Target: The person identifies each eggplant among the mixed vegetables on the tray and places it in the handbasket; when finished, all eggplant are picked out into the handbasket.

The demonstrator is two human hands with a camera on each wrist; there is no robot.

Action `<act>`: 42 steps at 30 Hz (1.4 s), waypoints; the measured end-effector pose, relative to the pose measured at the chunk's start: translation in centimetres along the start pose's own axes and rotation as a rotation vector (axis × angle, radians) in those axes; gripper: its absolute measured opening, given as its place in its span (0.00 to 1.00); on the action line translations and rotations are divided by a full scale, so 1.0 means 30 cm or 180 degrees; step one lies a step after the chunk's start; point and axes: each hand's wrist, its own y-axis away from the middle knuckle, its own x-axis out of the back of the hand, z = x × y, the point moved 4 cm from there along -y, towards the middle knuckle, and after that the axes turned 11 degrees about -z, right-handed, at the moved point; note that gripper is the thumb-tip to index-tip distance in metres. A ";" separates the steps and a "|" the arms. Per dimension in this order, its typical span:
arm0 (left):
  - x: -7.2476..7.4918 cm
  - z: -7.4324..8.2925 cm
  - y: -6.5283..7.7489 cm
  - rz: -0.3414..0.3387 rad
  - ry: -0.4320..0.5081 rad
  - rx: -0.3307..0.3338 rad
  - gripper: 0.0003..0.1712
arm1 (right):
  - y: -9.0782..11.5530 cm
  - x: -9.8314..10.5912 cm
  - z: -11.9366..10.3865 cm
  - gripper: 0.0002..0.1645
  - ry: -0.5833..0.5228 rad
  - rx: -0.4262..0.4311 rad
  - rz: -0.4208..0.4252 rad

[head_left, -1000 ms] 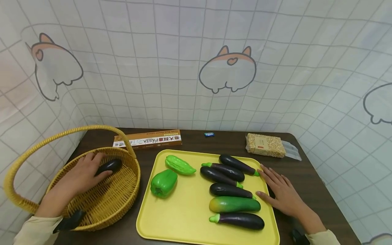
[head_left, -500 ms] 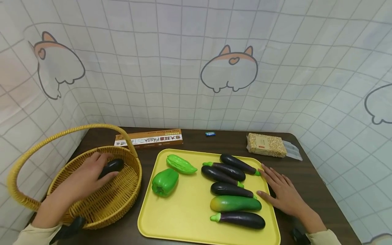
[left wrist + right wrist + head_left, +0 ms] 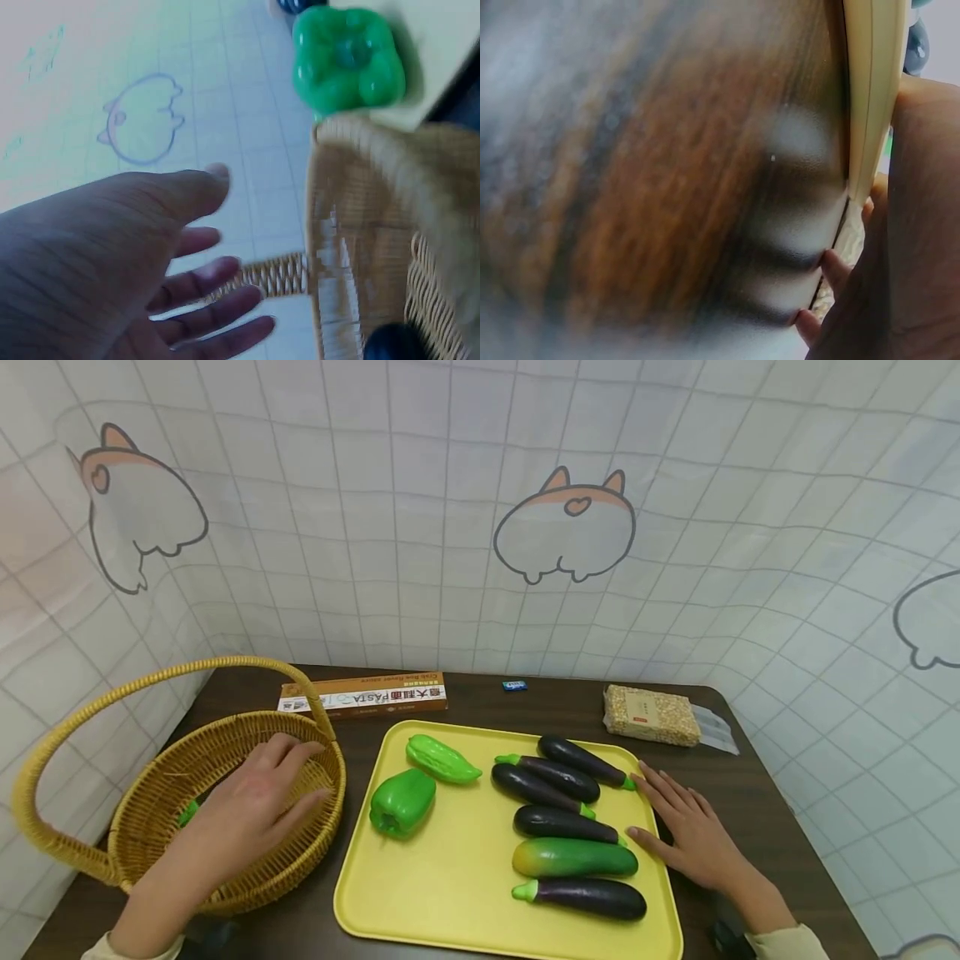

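Note:
My left hand hovers over the yellow wicker basket, fingers spread and nothing held. Under it in the basket, a green stem shows; the dark end of an eggplant appears in the left wrist view, and the rest is hidden. My right hand rests at the right rim of the yellow tray with fingers extended. Several eggplants and a green-yellow cucumber-like vegetable lie on the tray's right side. On its left are a green bell pepper and a bumpy light-green bitter melon.
A pasta box lies behind the basket. A small blue packet sits at the table's back edge, with a bag of grains to its right. The basket's tall handle arches over its left half. Curtains surround the dark table.
My left hand has let go of the eggplant in the basket, then risen and shifted right, its fingers open. My right hand stays in place at the tray's rim.

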 end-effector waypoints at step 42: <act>-0.382 0.513 -0.207 0.0146 0.0074 -0.1542 0.26 | -0.005 -0.012 0.002 0.48 -0.0016 0.0032 0.0039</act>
